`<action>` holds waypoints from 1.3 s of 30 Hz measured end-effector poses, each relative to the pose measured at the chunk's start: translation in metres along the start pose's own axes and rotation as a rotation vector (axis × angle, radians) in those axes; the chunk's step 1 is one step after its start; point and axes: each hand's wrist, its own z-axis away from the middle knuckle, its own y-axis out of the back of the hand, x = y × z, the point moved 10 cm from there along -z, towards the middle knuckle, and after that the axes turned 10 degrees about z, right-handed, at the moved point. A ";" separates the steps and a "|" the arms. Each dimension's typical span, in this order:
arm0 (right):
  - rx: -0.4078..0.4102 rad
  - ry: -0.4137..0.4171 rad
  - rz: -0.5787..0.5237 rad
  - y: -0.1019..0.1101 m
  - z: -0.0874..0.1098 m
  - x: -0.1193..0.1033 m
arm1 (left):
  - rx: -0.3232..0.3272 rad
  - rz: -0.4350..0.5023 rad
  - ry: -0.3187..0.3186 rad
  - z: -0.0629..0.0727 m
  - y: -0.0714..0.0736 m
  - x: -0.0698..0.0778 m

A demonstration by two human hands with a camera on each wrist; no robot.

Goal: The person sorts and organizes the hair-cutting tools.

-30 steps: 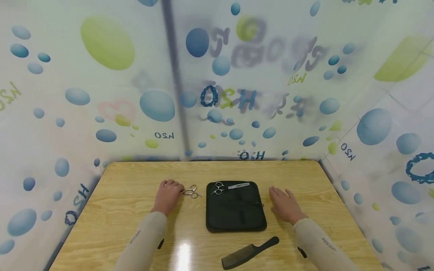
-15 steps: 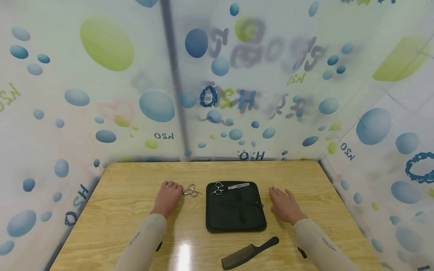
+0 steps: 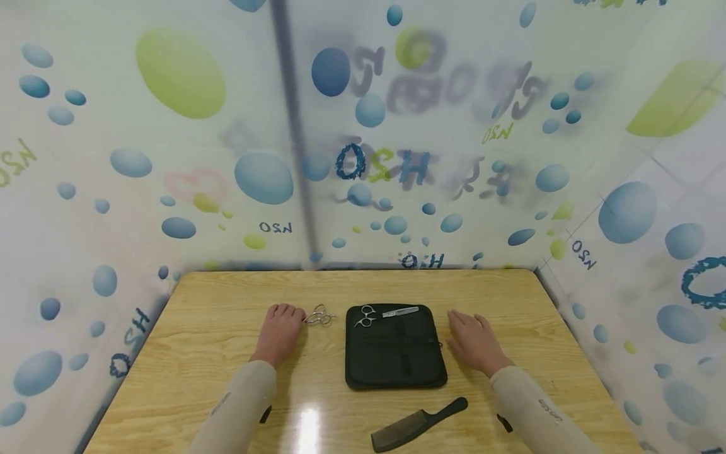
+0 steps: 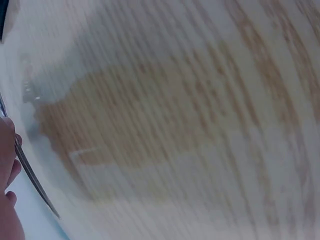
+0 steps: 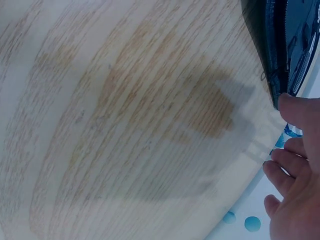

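Note:
My left hand (image 3: pixel 280 331) is over the left part of the table, its fingers curled round a pair of scissors (image 3: pixel 320 316). The finger loops point right, toward the case. In the left wrist view the metal blades of the scissors (image 4: pixel 36 177) stick out past the fingers. A flat black zip case (image 3: pixel 397 356) lies in the middle, with silver thinning scissors (image 3: pixel 400 311) along its top edge. Just right of the case is my right hand (image 3: pixel 475 342), with relaxed fingers and nothing in it. In the right wrist view its thumb overlaps the corner of the case (image 5: pixel 278 60).
A dark comb (image 3: pixel 416 425) lies slantwise on the table in front of the case. The wooden table (image 3: pixel 198 340) reaches back to a wall (image 3: pixel 363 208) printed with blue and green spots. More printed wall stands at both sides.
The scissors' finger loops have turned a little upward and away in the left hand. The right hand has shifted slightly left, toward the case. Case and comb lie as before.

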 end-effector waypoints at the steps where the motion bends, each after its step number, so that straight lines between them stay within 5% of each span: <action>1: 0.017 0.001 0.004 0.002 -0.001 -0.001 | 0.020 0.006 -0.008 -0.001 0.002 0.002; 10: 0.129 0.015 -0.007 0.014 -0.003 -0.007 | 0.055 0.018 -0.019 -0.011 0.010 0.021; 18: 0.170 0.037 -0.015 0.020 -0.008 -0.018 | 0.069 0.008 -0.081 -0.019 0.013 0.051; 25: 0.201 0.040 -0.020 0.032 -0.010 -0.032 | 0.144 -0.008 -0.172 -0.023 0.017 0.082; 39: 0.316 0.150 -0.028 0.056 -0.012 -0.074 | 0.074 -0.061 -0.184 -0.032 0.004 0.129</action>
